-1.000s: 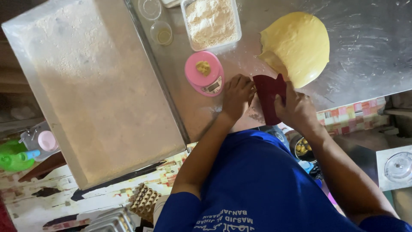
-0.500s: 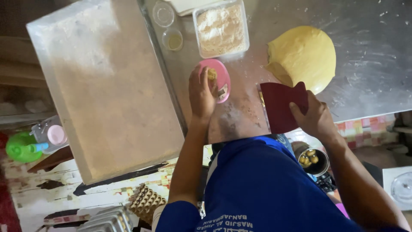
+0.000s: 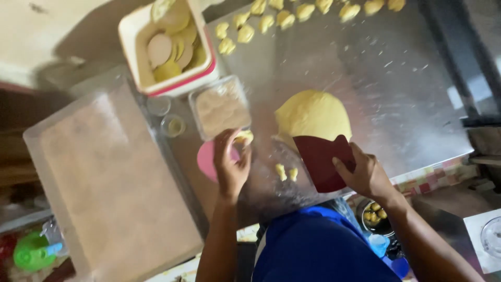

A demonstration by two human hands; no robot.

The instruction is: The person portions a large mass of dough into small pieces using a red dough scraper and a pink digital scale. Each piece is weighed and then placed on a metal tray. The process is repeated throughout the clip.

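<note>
My left hand (image 3: 230, 163) holds a small piece of yellow dough (image 3: 243, 137) above the pink kitchen scale (image 3: 207, 159). In my right hand (image 3: 366, 174) is a dark red dough scraper (image 3: 321, 159), its edge against the near side of the big yellow dough mound (image 3: 313, 116) on the steel table (image 3: 396, 94). Two small dough bits (image 3: 286, 172) lie on the table between my hands.
A large floured tray (image 3: 112, 183) lies at the left. Behind the scale stand a clear tub of flour (image 3: 220, 107), two small clear cups (image 3: 173, 125) and a white box with a red rim (image 3: 167, 47) holding flat dough rounds. Several dough pieces (image 3: 292, 13) line the far table.
The camera has tilted up, showing the far table. My left hand lifted the dough piece off the scale. The scraper moved up against the mound.
</note>
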